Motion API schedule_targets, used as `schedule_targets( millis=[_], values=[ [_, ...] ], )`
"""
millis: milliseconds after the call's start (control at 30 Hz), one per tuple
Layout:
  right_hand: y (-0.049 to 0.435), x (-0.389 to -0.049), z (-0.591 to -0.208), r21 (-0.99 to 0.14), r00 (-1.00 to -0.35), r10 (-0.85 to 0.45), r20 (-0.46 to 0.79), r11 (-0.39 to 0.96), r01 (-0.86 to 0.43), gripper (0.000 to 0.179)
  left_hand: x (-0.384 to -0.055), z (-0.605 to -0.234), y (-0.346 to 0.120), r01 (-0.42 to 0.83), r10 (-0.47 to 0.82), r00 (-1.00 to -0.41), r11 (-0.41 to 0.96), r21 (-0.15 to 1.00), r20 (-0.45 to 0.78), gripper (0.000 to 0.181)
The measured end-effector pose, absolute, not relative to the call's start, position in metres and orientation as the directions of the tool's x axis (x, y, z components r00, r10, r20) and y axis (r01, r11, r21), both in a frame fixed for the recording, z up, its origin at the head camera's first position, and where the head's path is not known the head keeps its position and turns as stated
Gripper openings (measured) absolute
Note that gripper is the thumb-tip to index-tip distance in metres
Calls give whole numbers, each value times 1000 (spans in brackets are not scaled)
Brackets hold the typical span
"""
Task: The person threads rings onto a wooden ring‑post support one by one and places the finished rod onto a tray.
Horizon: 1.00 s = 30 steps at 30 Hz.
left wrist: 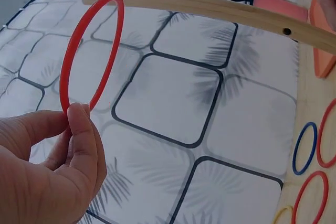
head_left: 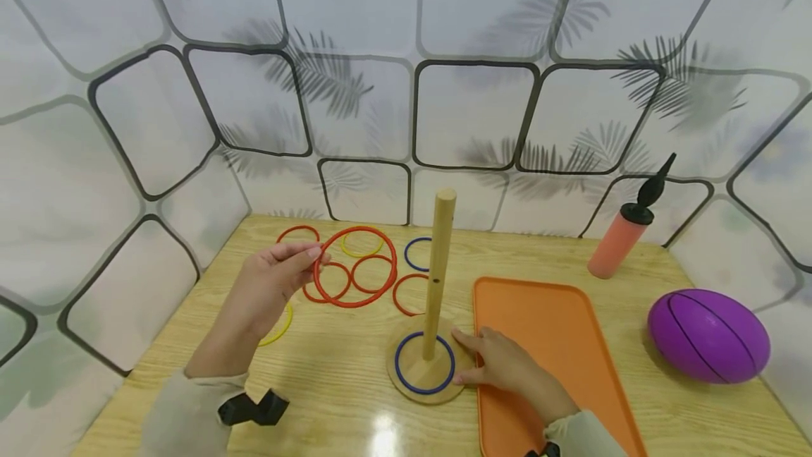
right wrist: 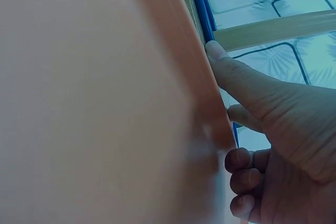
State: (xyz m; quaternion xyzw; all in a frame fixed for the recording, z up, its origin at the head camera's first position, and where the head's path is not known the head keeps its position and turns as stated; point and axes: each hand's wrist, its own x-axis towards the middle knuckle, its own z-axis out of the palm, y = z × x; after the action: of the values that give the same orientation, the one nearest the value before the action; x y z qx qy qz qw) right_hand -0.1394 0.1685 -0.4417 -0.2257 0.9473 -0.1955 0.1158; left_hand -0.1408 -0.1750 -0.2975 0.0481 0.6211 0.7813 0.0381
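The left hand (head_left: 269, 288) pinches a big red ring (head_left: 355, 266) in its fingers (left wrist: 84, 129), up above the surface (head_left: 330, 386). The right hand (head_left: 507, 369) rests with relaxed fingers on the peg base (head_left: 423, 367), beside the orange tray (head_left: 558, 344).

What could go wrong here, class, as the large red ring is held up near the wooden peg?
1. The left hand only pinches the large red ring at its rim, so it might slip and drop among the loose rings on the table.
2. The right hand touches just one edge of the peg base; a knock against the peg could tip it.

left hand (head_left: 269, 281) raised, fingertips pinched, right hand (head_left: 507, 365) low, fingers extended
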Motion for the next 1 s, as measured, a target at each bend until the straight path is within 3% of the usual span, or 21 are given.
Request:
schedule_targets(
  millis=[433, 800, 1000],
  values=[
    [172, -139, -445, -434, -860, -494, -126, 807, -399, 82, -145, -258, -164, 22, 180, -980, -331, 943, 86, 19],
    [170, -140, -443, -452, -863, -485, -143, 808, -379, 82, -152, -231, -146, 40, 165, -979, -408, 912, 117, 10],
    [169, -140, -442, -448, -869, -469, -160, 819, -360, 83, -154, -223, -129, 29, 170, -979, -447, 894, 117, 14]
  ],
)
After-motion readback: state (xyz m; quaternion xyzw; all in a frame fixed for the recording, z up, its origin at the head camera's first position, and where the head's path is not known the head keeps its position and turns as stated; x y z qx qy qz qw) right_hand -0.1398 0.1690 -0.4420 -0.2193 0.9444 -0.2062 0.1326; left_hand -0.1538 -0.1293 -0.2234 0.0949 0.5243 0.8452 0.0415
